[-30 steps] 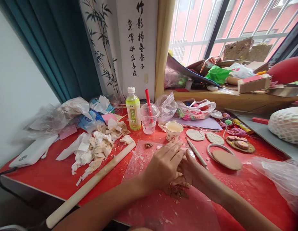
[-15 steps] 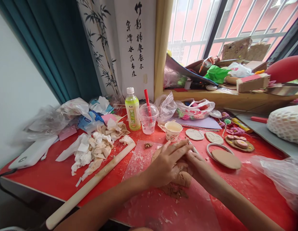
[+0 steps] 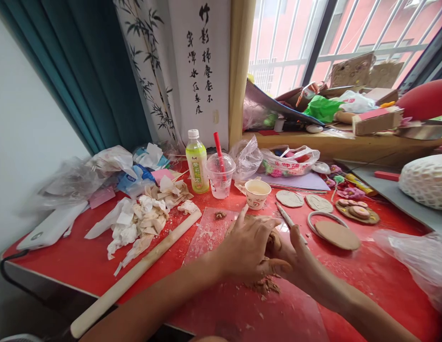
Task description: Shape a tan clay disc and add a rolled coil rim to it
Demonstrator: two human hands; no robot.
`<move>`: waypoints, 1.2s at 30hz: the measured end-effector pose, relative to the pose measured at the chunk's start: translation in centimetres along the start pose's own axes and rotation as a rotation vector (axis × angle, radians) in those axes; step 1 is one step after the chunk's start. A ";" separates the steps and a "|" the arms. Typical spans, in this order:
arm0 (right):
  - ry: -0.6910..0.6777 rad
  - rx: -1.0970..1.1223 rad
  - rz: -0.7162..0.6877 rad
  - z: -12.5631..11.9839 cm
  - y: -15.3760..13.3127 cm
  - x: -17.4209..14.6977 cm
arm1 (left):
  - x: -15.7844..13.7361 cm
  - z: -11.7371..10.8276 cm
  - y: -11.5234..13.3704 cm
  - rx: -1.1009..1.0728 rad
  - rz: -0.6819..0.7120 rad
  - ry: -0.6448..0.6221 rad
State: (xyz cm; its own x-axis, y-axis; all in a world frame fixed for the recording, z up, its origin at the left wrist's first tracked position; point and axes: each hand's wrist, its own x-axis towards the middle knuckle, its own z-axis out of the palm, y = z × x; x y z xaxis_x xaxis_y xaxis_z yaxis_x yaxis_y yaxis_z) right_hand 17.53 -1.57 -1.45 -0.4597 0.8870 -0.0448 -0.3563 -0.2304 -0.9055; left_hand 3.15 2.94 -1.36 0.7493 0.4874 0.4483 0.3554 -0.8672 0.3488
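Note:
Brown clay (image 3: 273, 241) is pressed between my two hands above a clear plastic sheet, mostly hidden by fingers. My left hand (image 3: 247, 247) lies over it from the left, fingers bent and thumb stretched toward the right. From the other side my right hand (image 3: 295, 261) cups the lump, its thumb raised. Torn clay crumbs (image 3: 265, 285) lie on the plastic sheet (image 3: 221, 304) below the hands. A flat clay piece (image 3: 231, 229) shows partly behind my left hand. Just beyond my right thumb rests a slim pale tool (image 3: 285, 216).
A paper cup (image 3: 257, 194), a plastic cup with red straw (image 3: 220, 178) and a bottle (image 3: 197, 164) stand behind the hands. A long rolling pin (image 3: 135, 275) lies left, near crumpled tissues (image 3: 146, 216). Clay discs (image 3: 337, 236) and a ring (image 3: 312, 218) lie right.
My right hand has turned and lowered, its thumb now lifted apart. My left hand has shifted slightly down over the clay, uncovering the slim tool.

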 end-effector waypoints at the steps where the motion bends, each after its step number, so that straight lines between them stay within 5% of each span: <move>1: -0.008 0.014 0.007 -0.1 0.1 0.0 | 0.0 0.1 0.0 0.002 -0.003 0.011; 6: -0.036 0.085 0.025 -0.8 0.6 0.5 | 0.0 0.6 -0.6 0.040 -0.030 0.081; 17: -0.190 0.098 0.118 -0.2 0.0 0.7 | 0.5 -1.0 -0.2 -0.519 -0.392 0.176; 24: -0.122 0.134 0.137 -1.8 0.5 1.0 | 2.0 -2.5 -1.8 -0.846 -0.516 0.373; 36: -0.033 0.111 0.065 -2.2 0.2 1.4 | 1.0 -1.8 -2.9 -0.945 -0.653 0.311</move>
State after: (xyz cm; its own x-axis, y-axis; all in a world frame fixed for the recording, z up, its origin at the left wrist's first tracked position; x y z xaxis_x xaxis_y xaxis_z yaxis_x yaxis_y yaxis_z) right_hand 18.58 0.50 -2.66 -0.5105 0.8556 -0.0862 -0.4122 -0.3315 -0.8486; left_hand 1.90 6.12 -0.45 0.3654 0.9259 0.0957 -0.0315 -0.0904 0.9954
